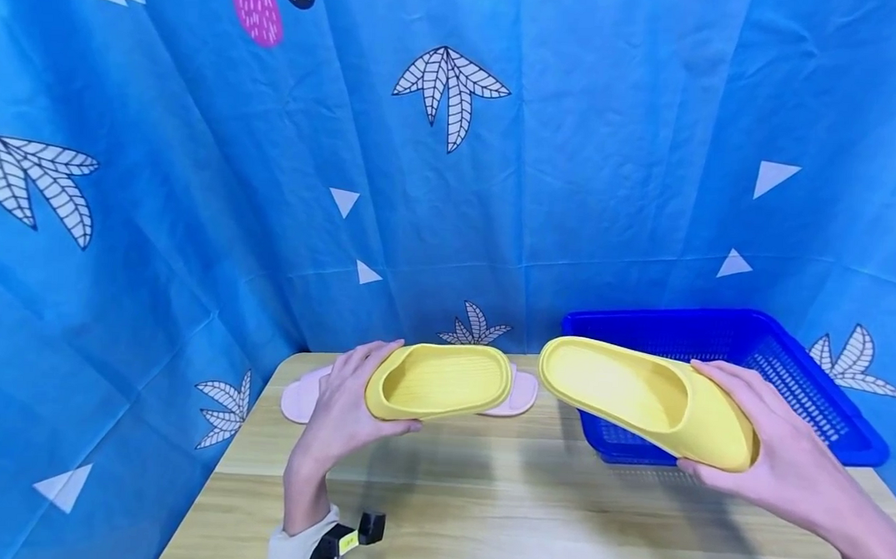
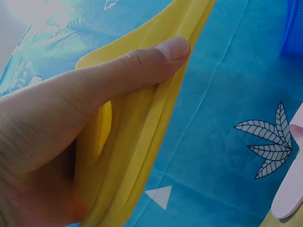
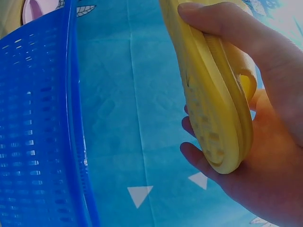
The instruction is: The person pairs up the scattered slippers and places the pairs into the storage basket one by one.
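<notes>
Blue leaf-printed cloth is hanging behind a wood-grain table. Out over it, the left hand is grasping one yellow slipper by its closed toe, thumb below and fingers above; the right hand is gripping a second yellow slipper the same way. Both slippers — two in all, one per hand — are hovering apart above the tabletop, heels pointing inward, openings facing the head camera. Such toe-end grips are probably leaving the heels and insides free and in plain sight. Beyond the left hand, pink footwear is lying on the table, showing at two spots; overlap is hiding whether it is one piece or two. One blue basket is standing at right rear — partly behind the right hand's slipper.
</notes>
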`<move>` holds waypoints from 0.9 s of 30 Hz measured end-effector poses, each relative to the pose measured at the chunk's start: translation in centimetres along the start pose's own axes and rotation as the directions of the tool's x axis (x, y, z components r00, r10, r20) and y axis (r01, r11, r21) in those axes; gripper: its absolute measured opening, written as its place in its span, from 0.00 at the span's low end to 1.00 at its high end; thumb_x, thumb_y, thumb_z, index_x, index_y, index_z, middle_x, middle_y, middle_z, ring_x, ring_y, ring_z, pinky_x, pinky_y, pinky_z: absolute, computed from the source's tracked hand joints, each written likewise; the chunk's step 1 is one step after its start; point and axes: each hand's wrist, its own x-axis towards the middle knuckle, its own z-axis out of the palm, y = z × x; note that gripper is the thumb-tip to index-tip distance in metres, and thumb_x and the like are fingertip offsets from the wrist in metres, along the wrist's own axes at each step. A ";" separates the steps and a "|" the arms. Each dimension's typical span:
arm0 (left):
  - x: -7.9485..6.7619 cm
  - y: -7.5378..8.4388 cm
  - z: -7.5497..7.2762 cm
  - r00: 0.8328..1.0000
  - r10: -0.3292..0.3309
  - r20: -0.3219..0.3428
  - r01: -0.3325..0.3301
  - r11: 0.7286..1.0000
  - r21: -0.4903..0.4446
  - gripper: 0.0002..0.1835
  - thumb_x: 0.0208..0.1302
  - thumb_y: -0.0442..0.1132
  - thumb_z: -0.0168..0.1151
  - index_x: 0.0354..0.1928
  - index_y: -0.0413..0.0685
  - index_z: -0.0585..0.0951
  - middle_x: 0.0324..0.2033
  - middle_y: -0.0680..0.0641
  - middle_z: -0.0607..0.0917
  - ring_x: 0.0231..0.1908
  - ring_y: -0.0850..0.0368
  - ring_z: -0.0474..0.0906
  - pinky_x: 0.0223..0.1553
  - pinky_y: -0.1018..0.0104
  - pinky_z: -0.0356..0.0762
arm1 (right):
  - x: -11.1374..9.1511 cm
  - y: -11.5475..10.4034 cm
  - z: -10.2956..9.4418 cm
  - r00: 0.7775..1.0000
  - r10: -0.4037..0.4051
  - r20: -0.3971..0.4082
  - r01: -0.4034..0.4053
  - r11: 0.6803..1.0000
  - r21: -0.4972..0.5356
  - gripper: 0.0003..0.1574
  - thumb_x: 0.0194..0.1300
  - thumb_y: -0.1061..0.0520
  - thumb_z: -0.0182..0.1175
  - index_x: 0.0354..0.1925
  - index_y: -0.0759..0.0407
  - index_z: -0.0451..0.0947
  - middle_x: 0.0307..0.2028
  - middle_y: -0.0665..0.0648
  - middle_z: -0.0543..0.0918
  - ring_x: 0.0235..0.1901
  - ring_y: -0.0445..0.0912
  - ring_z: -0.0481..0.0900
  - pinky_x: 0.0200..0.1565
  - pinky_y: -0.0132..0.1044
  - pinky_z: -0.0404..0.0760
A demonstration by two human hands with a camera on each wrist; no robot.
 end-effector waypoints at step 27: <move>0.8 2.1 2.0 1.000 0.021 0.018 -0.024 0.988 0.152 0.56 0.34 0.67 0.85 0.71 0.65 0.74 0.63 0.48 0.76 0.64 0.44 0.67 0.58 0.34 0.64 | 0.2 -1.3 0.6 0.998 -0.041 0.052 0.041 0.999 -0.002 0.75 0.24 0.49 0.92 0.74 0.45 0.69 0.65 0.50 0.76 0.60 0.34 0.66 0.48 0.30 0.65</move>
